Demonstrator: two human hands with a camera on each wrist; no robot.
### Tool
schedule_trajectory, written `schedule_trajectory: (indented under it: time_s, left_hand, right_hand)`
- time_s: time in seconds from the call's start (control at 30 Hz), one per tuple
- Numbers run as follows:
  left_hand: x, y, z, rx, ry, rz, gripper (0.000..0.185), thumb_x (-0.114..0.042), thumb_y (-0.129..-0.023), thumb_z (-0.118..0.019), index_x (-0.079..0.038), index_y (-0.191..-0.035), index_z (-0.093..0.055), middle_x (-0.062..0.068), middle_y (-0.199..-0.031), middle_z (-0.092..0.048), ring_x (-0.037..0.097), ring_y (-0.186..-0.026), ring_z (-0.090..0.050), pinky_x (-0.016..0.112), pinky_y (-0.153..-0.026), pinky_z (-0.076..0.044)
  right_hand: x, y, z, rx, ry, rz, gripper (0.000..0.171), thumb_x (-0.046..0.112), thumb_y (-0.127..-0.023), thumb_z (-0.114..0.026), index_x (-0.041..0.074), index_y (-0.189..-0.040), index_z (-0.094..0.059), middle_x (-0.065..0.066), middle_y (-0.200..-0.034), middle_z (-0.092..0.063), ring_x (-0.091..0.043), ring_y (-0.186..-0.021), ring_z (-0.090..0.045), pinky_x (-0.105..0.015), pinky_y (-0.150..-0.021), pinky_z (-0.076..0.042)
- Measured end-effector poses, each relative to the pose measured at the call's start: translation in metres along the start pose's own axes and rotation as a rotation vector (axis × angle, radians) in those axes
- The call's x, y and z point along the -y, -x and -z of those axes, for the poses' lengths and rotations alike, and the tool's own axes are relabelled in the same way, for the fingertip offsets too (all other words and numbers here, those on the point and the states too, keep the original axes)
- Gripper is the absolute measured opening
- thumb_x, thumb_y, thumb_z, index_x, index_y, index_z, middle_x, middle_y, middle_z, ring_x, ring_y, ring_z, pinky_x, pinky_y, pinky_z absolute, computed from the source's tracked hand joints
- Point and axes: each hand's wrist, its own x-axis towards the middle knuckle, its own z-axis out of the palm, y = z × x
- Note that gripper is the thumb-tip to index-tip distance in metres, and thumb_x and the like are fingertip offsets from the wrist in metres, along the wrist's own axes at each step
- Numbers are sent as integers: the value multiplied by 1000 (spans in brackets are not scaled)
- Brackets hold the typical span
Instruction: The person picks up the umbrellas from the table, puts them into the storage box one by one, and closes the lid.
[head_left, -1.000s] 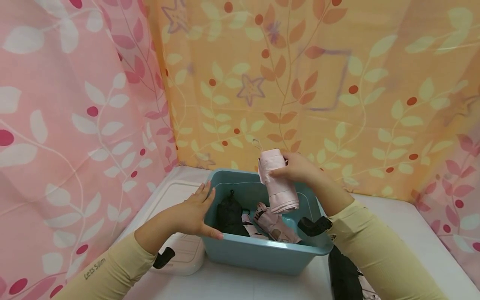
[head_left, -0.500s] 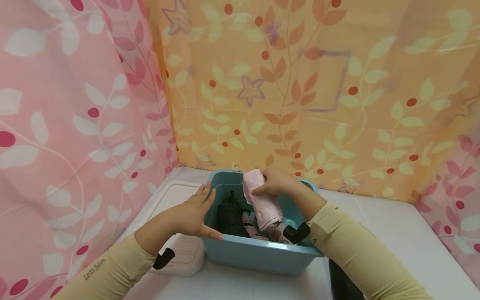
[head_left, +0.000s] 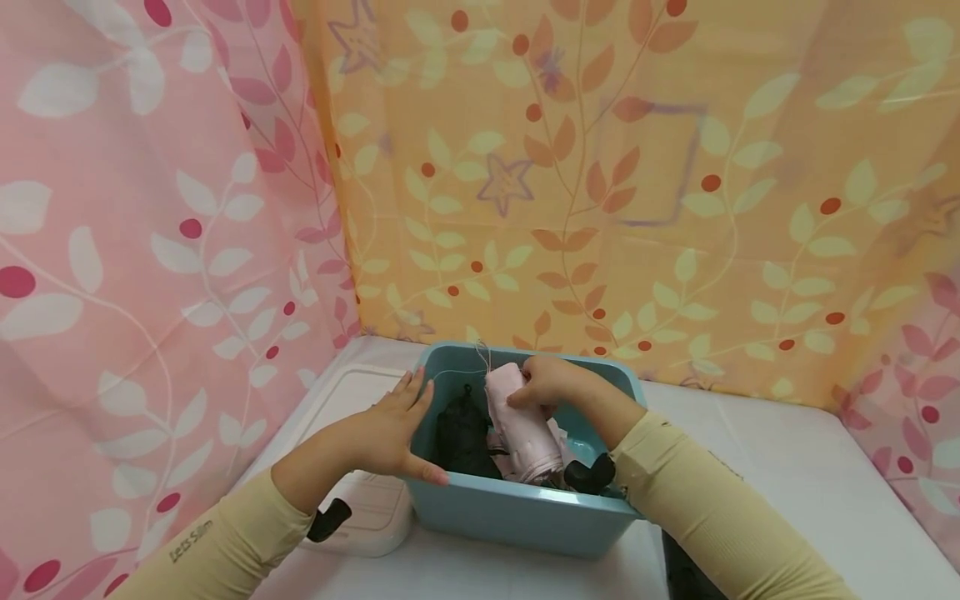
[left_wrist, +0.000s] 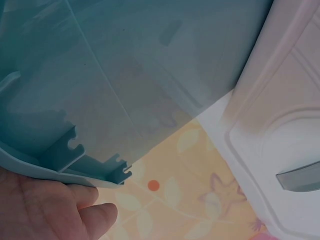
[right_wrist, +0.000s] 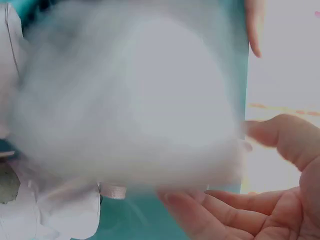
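My right hand (head_left: pixel 558 387) grips the upper end of a pale pink folded umbrella (head_left: pixel 525 425). The umbrella is tilted inside a blue-grey plastic bin (head_left: pixel 517 517), its lower end near the front wall. A thin strap loop (head_left: pixel 483 357) sticks up from its top. In the right wrist view, fingers and thumb are around the blurred pale umbrella (right_wrist: pixel 150 100). My left hand (head_left: pixel 382 433) rests on the bin's left rim with fingers spread and straight. A black folded umbrella (head_left: pixel 465 442) lies in the bin, left of the pink one. Another pink one is mostly hidden beneath.
A whitish lid (head_left: pixel 367 508) lies on the white table (head_left: pixel 750 450), left of the bin. Something black (head_left: pixel 686 571) lies at the front right, partly under the right sleeve. Patterned cloths hang behind and at both sides.
My right hand has lowered the pink umbrella from above the bin into it, moving down and slightly left. My left hand has stayed on the rim.
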Motion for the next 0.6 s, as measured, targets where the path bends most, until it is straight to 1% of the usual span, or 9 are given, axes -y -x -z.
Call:
schedule_trajectory:
  time_s: [0.07,0.13,0.2,0.27,0.33,0.43,0.6]
  left_hand:
    - [0,0,0,2,-1,0,125,-79,-60,-54,-4,-146,-5,16,-152,10,32,-137,13,54,-107,-11]
    - [0,0,0,3,0,-1,124,-79,-61,-54,-4,-146,-5,16,-152,10,32,-137,13,54,-107,-11]
    - [-1,0,0,4,1,1,125,-79,-61,-54,-4,-146,-5,16,-151,10,33,-137,13,54,-107,-11]
    - [-1,1,0,5,0,2,125,-79,-61,-54,-4,-146,-5,16,-151,9,33,-137,13,54,-107,-12]
    - [-1,1,0,6,-2,4,124,-79,-61,-54,-4,-146,-5,16,-151,9,33,-137,13,54,-107,-11]
    - [-2,0,1,8,-2,5,124,-79,-61,-55,-4,-146,-4,16,-151,10,33,-137,13,54,-107,-11]
    - [-3,0,2,11,-11,5,124,-79,-62,-54,-4,-146,-3,16,-151,10,32,-137,13,53,-108,-11]
  right_hand:
    - [-1,0,1,36,-27,-41,36,30,-82,-67,-2,-99,-61,-14,-84,-64,-25,-68,-65,-34,-60,-54]
    - [-2,1,2,60,-63,-82,45,37,-86,-62,-2,-108,-59,-18,-90,-66,-28,-77,-66,-35,-64,-54]
    - [-3,1,3,68,-92,-101,56,46,-87,-57,-2,-117,-57,-19,-94,-66,-30,-83,-66,-36,-69,-53]
    - [-4,1,5,76,-140,-113,62,51,-88,-52,-1,-123,-54,-18,-96,-66,-31,-88,-65,-38,-73,-53]
    - [-5,1,7,89,-187,-106,65,54,-88,-49,0,-125,-53,-16,-98,-66,-32,-93,-64,-40,-75,-52]
    - [-6,1,8,113,-243,-89,66,55,-88,-48,0,-123,-55,-15,-101,-65,-32,-98,-62,-42,-79,-51]
    - [-8,1,8,140,-285,-57,68,58,-89,-44,-2,-120,-56,-15,-101,-65,-33,-99,-61,-43,-79,-50]
